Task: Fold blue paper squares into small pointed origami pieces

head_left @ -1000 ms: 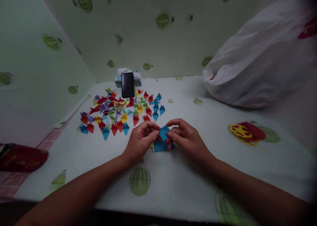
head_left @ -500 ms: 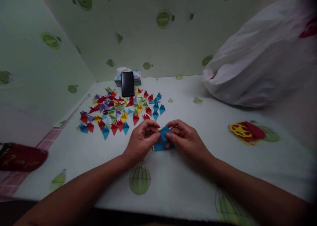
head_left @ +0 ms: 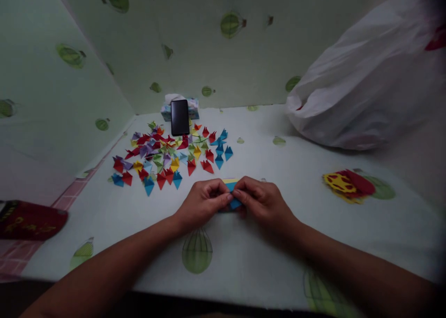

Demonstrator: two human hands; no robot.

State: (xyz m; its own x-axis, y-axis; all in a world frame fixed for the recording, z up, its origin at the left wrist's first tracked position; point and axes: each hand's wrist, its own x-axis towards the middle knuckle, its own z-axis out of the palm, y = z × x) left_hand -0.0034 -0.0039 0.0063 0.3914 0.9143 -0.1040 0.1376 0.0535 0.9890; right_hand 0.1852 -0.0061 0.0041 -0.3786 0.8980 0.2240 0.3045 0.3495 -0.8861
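Observation:
Between my hands is a small blue folded paper (head_left: pixel 235 203), pinched at its upper edge by the thumbs and fingers. My left hand (head_left: pixel 205 198) is closed on its left side. On the other side my right hand (head_left: pixel 263 198) is closed too, its thumb close to the left one. Below and behind lies a stack of paper squares (head_left: pixel 230 181), with a yellow edge showing; the fingers hide most of it. Folded paper cranes (head_left: pixel 169 175) in red, blue, yellow, green and purple lie spread beyond my left hand.
A black phone (head_left: pixel 180 118) leans against a tissue box (head_left: pixel 193 108) at the back. To the right lie red and yellow paper cut-outs (head_left: pixel 348 186), with a large white plastic bag (head_left: pixel 348 95) behind. A dark red item (head_left: pixel 33 220) sits at the table's left edge.
The blue paper has turned and dropped a little between my fingers. Both hands have lowered slightly and curled in closer, with the thumbs nearer each other. The cranes have stayed put.

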